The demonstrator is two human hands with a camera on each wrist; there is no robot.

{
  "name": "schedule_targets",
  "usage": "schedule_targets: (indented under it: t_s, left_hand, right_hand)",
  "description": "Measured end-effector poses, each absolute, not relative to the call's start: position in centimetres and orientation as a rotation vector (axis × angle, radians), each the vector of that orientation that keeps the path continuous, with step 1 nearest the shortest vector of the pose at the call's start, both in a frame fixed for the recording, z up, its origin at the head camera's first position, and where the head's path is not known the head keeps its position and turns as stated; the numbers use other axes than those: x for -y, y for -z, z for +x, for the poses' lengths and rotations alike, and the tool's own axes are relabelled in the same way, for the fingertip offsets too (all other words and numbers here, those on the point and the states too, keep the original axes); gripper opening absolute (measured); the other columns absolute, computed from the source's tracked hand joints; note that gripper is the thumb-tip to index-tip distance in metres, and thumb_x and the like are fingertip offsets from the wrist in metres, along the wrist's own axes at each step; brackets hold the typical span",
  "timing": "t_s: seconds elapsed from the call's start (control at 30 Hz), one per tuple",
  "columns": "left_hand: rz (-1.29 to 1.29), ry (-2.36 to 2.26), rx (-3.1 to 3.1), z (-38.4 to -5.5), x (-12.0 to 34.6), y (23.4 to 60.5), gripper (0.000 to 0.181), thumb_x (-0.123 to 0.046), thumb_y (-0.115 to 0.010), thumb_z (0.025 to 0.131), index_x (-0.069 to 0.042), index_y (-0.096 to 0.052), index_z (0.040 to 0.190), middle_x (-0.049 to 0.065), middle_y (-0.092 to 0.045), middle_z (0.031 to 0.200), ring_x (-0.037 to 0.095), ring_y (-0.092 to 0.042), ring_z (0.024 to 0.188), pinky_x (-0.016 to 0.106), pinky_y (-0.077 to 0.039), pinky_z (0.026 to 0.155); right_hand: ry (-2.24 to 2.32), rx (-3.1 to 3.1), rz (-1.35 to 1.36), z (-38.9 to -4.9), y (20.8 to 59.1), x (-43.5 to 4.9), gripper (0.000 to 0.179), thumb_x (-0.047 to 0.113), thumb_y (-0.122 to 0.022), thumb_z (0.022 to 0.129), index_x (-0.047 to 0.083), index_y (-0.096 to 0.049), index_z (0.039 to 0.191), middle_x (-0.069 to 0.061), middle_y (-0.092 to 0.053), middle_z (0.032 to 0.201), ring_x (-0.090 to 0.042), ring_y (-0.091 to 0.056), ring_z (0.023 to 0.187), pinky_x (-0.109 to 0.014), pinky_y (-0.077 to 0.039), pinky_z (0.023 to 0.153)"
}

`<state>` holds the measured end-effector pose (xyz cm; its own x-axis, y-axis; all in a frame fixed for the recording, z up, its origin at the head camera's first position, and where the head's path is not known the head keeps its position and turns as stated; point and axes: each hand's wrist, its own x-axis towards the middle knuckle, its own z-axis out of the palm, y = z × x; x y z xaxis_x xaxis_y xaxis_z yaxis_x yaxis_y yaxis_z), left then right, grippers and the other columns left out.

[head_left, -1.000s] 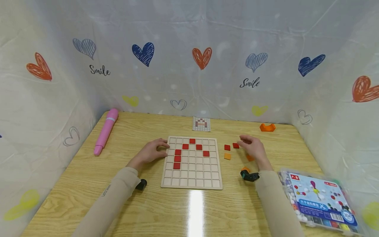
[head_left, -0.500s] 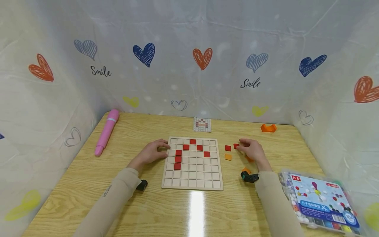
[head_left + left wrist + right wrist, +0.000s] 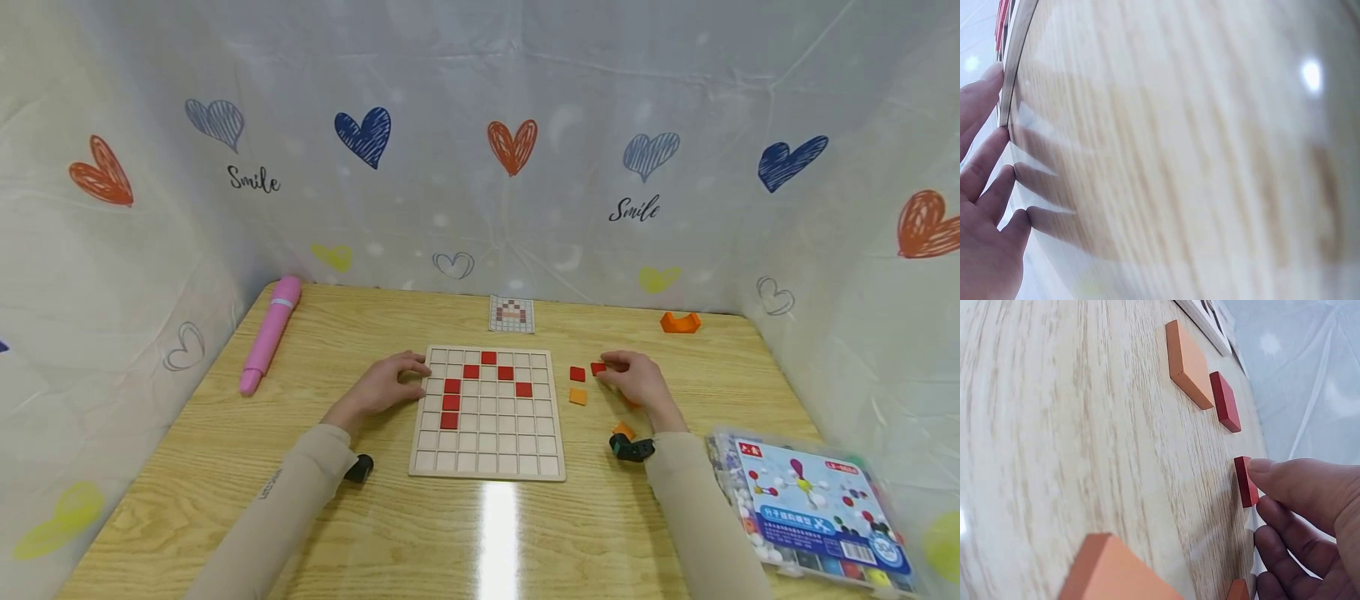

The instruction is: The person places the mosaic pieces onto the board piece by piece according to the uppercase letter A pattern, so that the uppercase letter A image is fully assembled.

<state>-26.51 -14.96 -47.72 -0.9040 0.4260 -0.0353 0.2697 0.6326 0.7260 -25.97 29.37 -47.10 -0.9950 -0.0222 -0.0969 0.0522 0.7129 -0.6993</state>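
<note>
A light wooden grid board (image 3: 497, 433) lies mid-table with several red square tiles (image 3: 449, 402) set in its cells. At the board's left edge, the fingertips of my left hand (image 3: 378, 385) touch the rim, fingers spread and relaxed. The left wrist view shows the thumb and a finger (image 3: 985, 165) right at that edge. To the right of the board, my right hand (image 3: 637, 382) pinches a red tile (image 3: 1246, 482) between thumb and fingers, low at the tabletop. Another red tile (image 3: 577, 374) and an orange tile (image 3: 577, 397) lie between that hand and the board.
More orange tiles (image 3: 623, 431) lie under and beside the right wrist. Behind the board is a small printed pattern card (image 3: 512, 315). An orange holder (image 3: 680, 323) stands back right, a boxed kit (image 3: 817, 508) front right, and a pink stick-shaped object (image 3: 272, 333) far left.
My right hand has shifted slightly left and down onto the red tile, and its thumb and fingers have closed on it. The left hand stays at the board's edge.
</note>
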Motion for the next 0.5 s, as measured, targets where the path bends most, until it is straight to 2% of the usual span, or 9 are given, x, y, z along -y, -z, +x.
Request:
schedule_targets:
  t_s: [0.5]
  left_hand:
    - [0.57, -1.166, -2.624, -26.15, 14.95, 47.3, 0.031, -0.01, -0.072, 0.089, -0.005, -0.068, 0.119, 0.016, -0.046, 0.146, 0.038, -0.026, 0.144, 0.052, -0.018, 0.118]
  right_hand:
    - [1.023, -2.877, -0.057, -26.71, 47.6, -29.17, 0.036, 0.018, -0.07, 0.091, 0.0, -0.066, 0.122, -0.023, -0.06, 0.126, -0.039, -0.053, 0.114, -0.053, -0.042, 0.1]
